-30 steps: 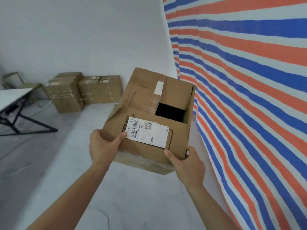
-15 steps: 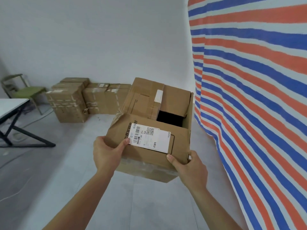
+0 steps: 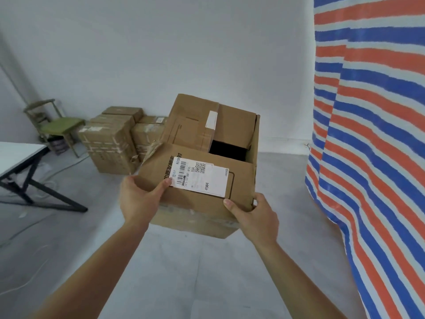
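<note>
Left hand (image 3: pixel 138 199) gripped the box (image 3: pixel 195 217) at its near-left corner, thumb at the label (image 3: pixel 202 178). Right hand (image 3: pixel 255 215) gripped the near-right corner, fingers hidden underneath. Box was held off the floor, dead ahead and equally near both hands. Long axis unclear. More cartons (image 3: pixel 110 143) sat beyond the box's left.

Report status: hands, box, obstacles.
Left hand and right hand both grip near corners. Brown cardboard box with white label held aloft, top partly open. Taped brown cardboard boxes ahead left, red-blue-white striped tarp right.
</note>
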`<state>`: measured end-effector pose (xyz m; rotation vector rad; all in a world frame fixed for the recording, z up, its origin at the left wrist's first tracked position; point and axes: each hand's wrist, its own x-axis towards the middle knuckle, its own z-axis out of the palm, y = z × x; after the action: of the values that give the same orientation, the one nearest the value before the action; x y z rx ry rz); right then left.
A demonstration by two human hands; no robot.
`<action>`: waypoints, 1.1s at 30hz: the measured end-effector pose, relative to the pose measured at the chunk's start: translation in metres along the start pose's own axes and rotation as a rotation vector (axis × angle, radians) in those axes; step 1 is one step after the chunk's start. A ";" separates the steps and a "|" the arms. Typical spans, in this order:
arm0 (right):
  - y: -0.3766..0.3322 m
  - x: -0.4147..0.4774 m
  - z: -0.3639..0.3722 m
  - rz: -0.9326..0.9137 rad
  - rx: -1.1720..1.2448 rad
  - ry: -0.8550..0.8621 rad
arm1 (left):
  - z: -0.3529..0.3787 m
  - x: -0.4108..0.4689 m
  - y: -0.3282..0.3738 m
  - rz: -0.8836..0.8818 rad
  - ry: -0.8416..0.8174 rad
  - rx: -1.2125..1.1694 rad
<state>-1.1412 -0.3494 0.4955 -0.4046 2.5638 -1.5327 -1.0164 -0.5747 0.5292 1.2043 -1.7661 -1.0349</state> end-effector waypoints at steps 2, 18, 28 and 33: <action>-0.020 0.031 0.026 -0.018 -0.006 -0.038 | 0.001 0.036 -0.002 -0.023 0.033 0.000; -0.139 0.324 0.330 0.022 -0.162 -0.103 | 0.099 0.449 -0.081 -0.128 0.025 0.040; -0.145 0.537 0.458 0.082 -0.160 -0.154 | 0.239 0.656 -0.101 -0.127 -0.030 0.121; -0.161 0.643 0.524 0.112 -0.150 -0.252 | 0.287 0.761 -0.105 -0.159 -0.042 0.171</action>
<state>-1.6022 -1.0516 0.4050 -0.4312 2.4641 -1.1746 -1.4487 -1.2632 0.4244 1.4578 -1.8444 -1.0217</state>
